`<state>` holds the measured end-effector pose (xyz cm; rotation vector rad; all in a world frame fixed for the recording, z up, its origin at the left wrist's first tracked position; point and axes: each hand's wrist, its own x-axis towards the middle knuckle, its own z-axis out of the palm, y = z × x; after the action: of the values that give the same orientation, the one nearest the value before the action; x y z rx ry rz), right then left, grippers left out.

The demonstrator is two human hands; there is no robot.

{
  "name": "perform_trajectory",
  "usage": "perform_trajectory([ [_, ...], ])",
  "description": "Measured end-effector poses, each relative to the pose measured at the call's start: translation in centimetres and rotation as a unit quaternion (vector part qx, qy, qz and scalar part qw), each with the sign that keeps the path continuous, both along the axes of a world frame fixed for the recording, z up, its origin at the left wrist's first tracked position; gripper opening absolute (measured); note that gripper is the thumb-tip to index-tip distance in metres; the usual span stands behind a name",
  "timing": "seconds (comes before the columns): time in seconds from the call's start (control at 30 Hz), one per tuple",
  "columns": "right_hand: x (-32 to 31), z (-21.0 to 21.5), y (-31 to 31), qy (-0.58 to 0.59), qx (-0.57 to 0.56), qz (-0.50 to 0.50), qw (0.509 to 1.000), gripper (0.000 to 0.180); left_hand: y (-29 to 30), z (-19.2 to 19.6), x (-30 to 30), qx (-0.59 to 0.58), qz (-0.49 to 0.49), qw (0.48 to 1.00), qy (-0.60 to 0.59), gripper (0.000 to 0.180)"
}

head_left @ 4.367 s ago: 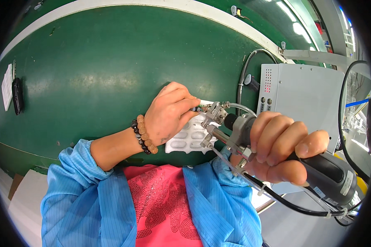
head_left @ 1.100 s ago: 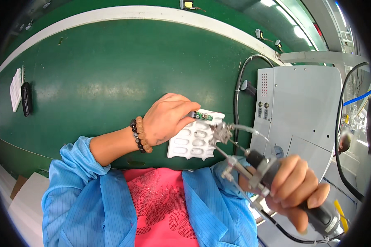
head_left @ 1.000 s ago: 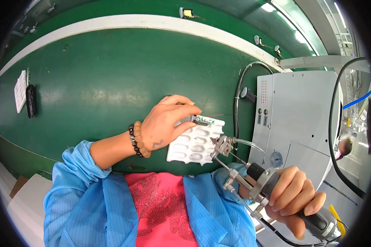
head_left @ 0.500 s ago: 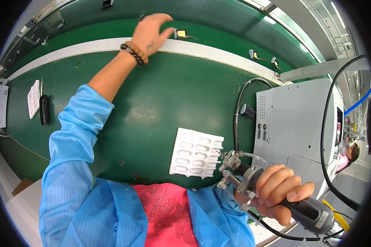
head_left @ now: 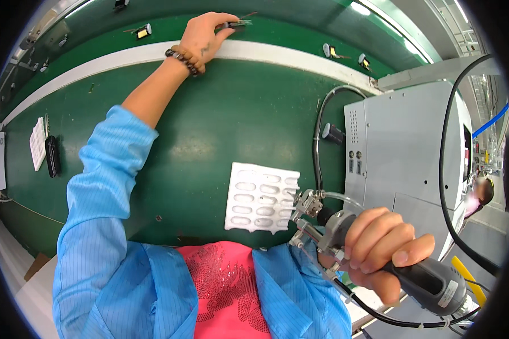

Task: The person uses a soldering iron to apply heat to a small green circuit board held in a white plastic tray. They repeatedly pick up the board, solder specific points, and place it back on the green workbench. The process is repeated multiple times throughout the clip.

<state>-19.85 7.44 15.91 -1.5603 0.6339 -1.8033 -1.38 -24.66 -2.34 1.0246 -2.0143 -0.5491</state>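
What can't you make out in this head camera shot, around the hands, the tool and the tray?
- Small part under the left hand, head view: fingers cover most of it; too small to identify.
- Tool grip: wrapped by the right hand; its tail end runs into the dark rim.
- Tray near right corner: the tool's metal tip overlaps it.
- Tray pockets: too small to tell whether filled.
- Grey machine right side: bent and cut by the rim.

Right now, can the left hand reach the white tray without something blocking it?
Probably yes. The left hand is stretched far across the green belt, and only bare belt lies between it and the white tray.
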Motion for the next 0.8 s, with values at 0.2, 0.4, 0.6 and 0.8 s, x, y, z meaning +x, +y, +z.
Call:
perform_trajectory([
  [0.2,-0.3,0.2,0.3,0.052,-0.006,-0.021,0.998,0.045,17.1,5.7,1.5,0.151,-0.205,0.966,0.05,0.036],
  [0.4,-0.3,-0.1,0.2,0.051,-0.002,0.01,0.999,0.048,24.0,4.1,2.1,0.133,-0.21,0.968,0.032,0.035],
  [0.6,0.7,-0.5,-0.8,0.057,0.001,0.009,0.998,0.05,25.4,1.8,1.1,0.085,-0.199,0.975,0.046,0.037],
  [0.8,2.0,-2.2,-2.9,0.062,0.001,0.012,0.998,0.052,25.6,1.2,1.2,0.104,-0.201,0.971,0.075,0.04],
])
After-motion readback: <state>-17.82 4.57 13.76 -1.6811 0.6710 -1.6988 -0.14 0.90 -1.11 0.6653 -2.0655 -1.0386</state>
